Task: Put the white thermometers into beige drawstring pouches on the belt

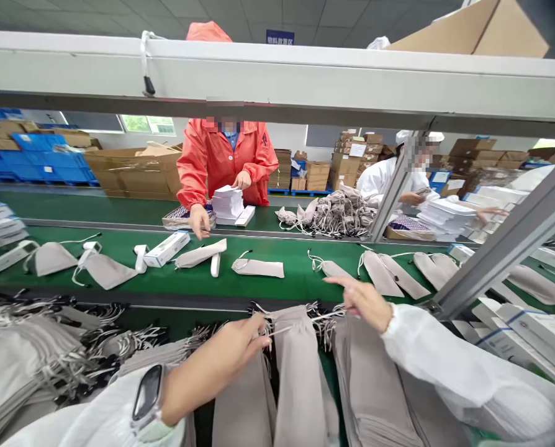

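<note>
A grey drawstring pouch (298,372) lies in front of me on a stack of similar pouches, its neck gathered. Its white cords stretch sideways to both hands. My left hand (240,341), with a watch on the wrist, pinches the cord on the left of the neck. On the other side my right hand (365,303) has its index finger stretched out, while its curled fingers grip the right-hand cord (326,315). Several pouch stacks (375,379) flank the gathered one. Beyond, a single pouch (261,268) rests on the green conveyor belt (300,287).
Pouches, white devices and a white box (167,248) lie along the belt. A slanted metal post (501,242) stands at right, below a crossbeam (277,77). Across the belt, a person in an orange coat (226,161) reaches over it. A pile of pouches (340,211) sits behind.
</note>
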A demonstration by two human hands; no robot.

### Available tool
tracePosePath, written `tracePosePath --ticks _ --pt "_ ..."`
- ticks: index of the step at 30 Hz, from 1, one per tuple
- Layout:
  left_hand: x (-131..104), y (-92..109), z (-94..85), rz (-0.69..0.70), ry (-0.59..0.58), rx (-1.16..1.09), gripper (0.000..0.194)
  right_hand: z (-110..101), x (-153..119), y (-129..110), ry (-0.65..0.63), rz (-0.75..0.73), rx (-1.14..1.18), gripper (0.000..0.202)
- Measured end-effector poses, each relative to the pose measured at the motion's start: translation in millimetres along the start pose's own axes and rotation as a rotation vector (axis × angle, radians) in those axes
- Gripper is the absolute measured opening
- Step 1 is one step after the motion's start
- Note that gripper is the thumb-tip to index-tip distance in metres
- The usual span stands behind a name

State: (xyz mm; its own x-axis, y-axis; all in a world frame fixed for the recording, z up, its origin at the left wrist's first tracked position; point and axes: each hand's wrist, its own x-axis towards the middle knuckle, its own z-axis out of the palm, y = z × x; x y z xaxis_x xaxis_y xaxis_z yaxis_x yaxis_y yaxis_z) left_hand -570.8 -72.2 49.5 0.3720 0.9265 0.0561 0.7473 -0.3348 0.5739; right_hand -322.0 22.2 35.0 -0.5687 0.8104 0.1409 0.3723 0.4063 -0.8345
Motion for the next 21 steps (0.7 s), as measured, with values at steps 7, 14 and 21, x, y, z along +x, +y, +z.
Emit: tracePosePath --ticks 7,14,21 --pt "22.4 34.5 4.8 0.164 0.201 -0.313 0.029 66.7 -0.1 -17.9 -0.325 -0.116 0.354 0.059" --pt "67.3 -15.2 41.8 0.125 0.328 0.003 0.025 -7.3 78.0 -1.7 0.238 0.199 -0.064 0.018" --pt "72.2 -45.8 109.6 0.13 0.228 0.156 0.014 -39.9 163.9 45.2 0.338 0.461 -0.571 0.025"
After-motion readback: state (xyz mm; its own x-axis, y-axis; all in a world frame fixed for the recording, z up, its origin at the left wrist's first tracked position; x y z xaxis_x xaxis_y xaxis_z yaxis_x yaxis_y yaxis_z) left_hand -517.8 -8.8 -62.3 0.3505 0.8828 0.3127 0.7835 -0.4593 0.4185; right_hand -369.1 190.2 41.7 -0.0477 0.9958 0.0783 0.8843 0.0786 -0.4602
